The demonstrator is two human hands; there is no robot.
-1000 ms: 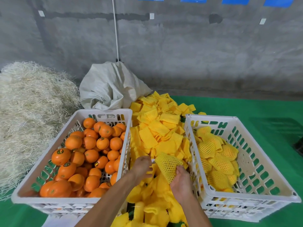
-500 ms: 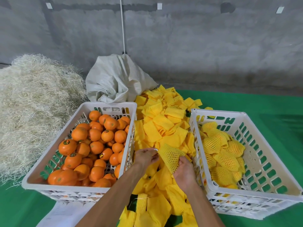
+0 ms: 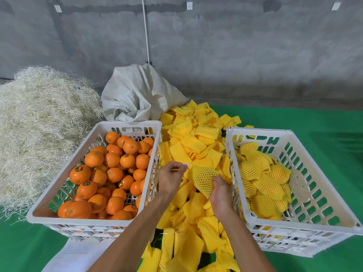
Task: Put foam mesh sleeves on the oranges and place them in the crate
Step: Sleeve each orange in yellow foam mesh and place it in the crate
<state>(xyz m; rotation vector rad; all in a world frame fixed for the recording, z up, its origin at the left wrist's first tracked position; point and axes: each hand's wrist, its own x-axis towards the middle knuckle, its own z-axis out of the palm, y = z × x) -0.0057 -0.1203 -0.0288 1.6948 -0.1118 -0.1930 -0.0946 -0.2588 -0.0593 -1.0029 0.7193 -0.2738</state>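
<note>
Foam mesh now fully jackets the orange gripped in the right hand, while the left hand, fingers curled empty, has let go, so 1 more fruit looks ready for the right crate.

The two crates, one at 9 o'clock and one at 3 o'clock, are white moulded plastic with a dull sheen, and the bare oranges have glossy, finely dimpled peel. The yellow sleeves piled between them are soft matt foam mesh. At 12 o'clock lies a coarse woven white sack, at 10 o'clock dry, fibrous straw, all on matt green cloth before a rough grey concrete wall.
</note>
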